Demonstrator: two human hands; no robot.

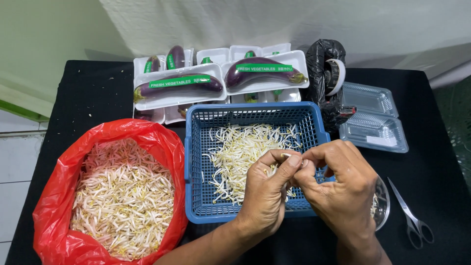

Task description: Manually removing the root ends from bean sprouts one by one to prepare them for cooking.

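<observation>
A: Start at your left. What's there?

B: A red plastic bag (59, 196), crinkly and glossy, its mouth rolled open, full of pale bean sprouts (122, 196), thin and tangled.

A: Next to it?

B: A blue plastic basket (196, 162), rectangular with gridded walls, holding a thinner heap of sprouts (240, 147). Behind it you have white foam trays (216, 93) with smooth purple eggplants (179, 84) under clear film, each crossed by a green band.

A: And your hands?

B: Both hover over the basket's near right corner. Your left hand (267, 189) has thumb and forefinger pressed together, pinching a single sprout (286, 155). Your right hand (338, 184) meets it fingertip to fingertip, thumb and forefinger closed on the same sprout, the other fingers curled.

A: Further right?

B: A round clear bowl (381, 203), half hidden under your right wrist. Behind it sit a crumpled black plastic bag (321, 59), a tape roll (337, 76) and two ribbed clear clamshell boxes (375, 130). Steel scissors (412, 218) lie on the black cloth (441, 162), blades closed.
</observation>
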